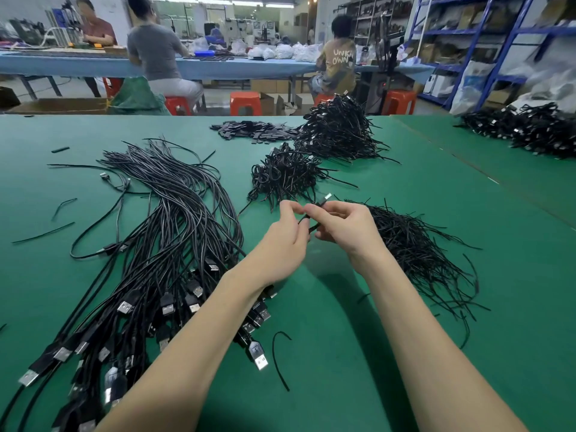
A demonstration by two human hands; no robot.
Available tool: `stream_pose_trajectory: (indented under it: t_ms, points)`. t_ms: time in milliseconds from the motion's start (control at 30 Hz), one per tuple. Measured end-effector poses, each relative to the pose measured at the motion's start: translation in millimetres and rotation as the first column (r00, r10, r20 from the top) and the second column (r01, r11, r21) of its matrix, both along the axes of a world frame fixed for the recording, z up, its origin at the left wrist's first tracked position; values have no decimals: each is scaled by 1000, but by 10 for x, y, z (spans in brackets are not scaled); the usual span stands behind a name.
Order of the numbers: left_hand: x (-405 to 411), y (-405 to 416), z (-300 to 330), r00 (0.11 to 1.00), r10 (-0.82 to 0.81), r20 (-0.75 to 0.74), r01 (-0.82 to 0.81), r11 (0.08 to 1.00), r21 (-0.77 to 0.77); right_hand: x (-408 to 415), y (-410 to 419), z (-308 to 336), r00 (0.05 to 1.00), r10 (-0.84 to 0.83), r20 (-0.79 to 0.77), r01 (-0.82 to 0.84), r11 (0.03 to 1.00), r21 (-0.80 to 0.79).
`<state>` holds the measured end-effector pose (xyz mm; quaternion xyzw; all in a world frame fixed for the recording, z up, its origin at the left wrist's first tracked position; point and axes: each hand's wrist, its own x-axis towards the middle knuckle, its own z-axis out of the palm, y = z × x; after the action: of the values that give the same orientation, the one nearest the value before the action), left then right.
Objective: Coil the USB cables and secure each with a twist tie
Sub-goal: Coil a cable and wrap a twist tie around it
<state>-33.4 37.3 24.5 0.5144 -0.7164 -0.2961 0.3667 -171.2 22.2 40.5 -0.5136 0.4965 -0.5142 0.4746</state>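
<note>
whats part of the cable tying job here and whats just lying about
Job:
left hand and right hand, both on a coiled cable
loose cables
twist ties
tied coils

Lying about:
flat black pieces
far cable heap
orange stools

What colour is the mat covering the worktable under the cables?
Green. The table mat shows best in the head view, the only one.

Both forearms are bare from the lower edge of the view up to the wrists, with no sleeve in sight. The left hand (285,241) and the right hand (344,227) are ungloved. The fingers (288,208) carry short, plain, unpainted nails.
</note>
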Motion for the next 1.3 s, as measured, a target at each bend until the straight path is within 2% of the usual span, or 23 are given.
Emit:
stream_pose_trajectory:
  t_ms: [67,167,233,267,300,333,367,400,433,500,567,733,800,867,967,1033,1100,1167,1300]
  points:
    - [-43,14,-4,995,-2,-104,1,1000,-5,-29,-23,-21,998,-40,53,38,999,27]
    - [-78,5,-54,990,49,-129,-53,998,-27,-50,-24,-14,996,-38,85,34,998,53]
    - [-64,-18,-103,984,75,-160,-76,997,4,-108,-33,3,996,-69,-54,72,996,57]
    - [-45,-32,-121,976,97,-193,-92,995,37,-163,-45,6,968,-115,-224,124,992,26]
    - [-20,-50,-135,966,122,-229,-107,991,74,-235,-58,6,871,-175,-458,179,983,-36]
    - [5,-64,-145,954,141,-266,-116,987,108,-306,-68,-4,683,-219,-697,207,973,-103]
    - [27,-77,-152,941,153,-303,-116,984,135,-360,-69,-18,472,-213,-856,206,970,-129]
    - [44,-85,-153,929,158,-335,-112,982,153,-400,-70,-47,334,-174,-926,207,972,-108]
    - [55,-92,-152,920,160,-358,-107,981,163,-420,-74,-78,289,-126,-949,218,974,-63]
    - [57,-98,-160,912,157,-379,-96,980,173,-426,-76,-132,339,-99,-936,251,968,-12]
    - [43,-95,-170,911,149,-384,-87,981,176,-431,-80,-163,406,-150,-901,292,956,-27]
    - [41,-79,-164,916,141,-375,-79,981,176,-447,-58,-195,390,-239,-889,298,947,-123]
    - [42,-72,-163,914,142,-380,-77,981,180,-433,-64,-194,439,-273,-856,252,952,-175]
    - [43,-71,-170,910,146,-389,-76,979,189,-418,-75,-159,518,-318,-794,220,947,-236]
    - [38,-83,-175,898,160,-409,-83,976,200,-390,-82,-50,720,-328,-611,205,943,-263]
    - [32,-90,-183,890,164,-425,-89,977,191,-327,-83,27,847,-254,-467,161,959,-232]
    - [15,-96,-205,897,162,-412,-98,980,170,-204,-59,71,917,-168,-361,96,973,-209]
    - [0,-101,-226,920,157,-358,-118,985,127,-79,-43,62,909,-154,-388,53,965,-258]
    - [11,-89,-221,947,127,-295,-115,992,58,66,-2,52,800,-120,-587,-106,936,-335]
